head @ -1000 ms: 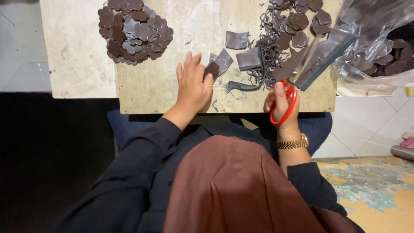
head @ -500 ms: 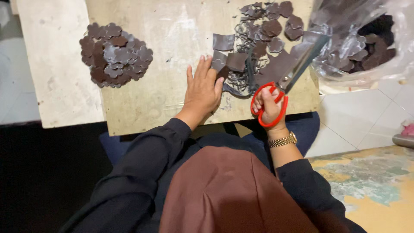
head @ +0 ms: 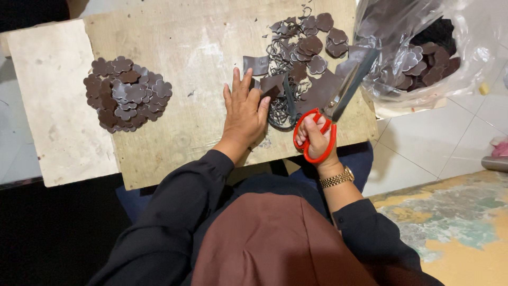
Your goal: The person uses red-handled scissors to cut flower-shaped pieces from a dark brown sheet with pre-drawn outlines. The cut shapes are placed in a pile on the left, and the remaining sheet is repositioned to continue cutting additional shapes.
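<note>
While flat and open on brown scraps (head: pixel 272 85), left hand (head: pixel 244 108) — right hand (head: pixel 316 140) (near board's edge (head: pixel 317 151)) gripping red-handled scissors (head: pixel 338 106).

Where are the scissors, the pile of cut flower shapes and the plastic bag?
scissors (head: pixel 317 135), head view, red handle loop.
pile of cut flower shapes (head: pixel 129 94), head view, middle.
plastic bag (head: pixel 465 50), head view, clear wall.
</note>
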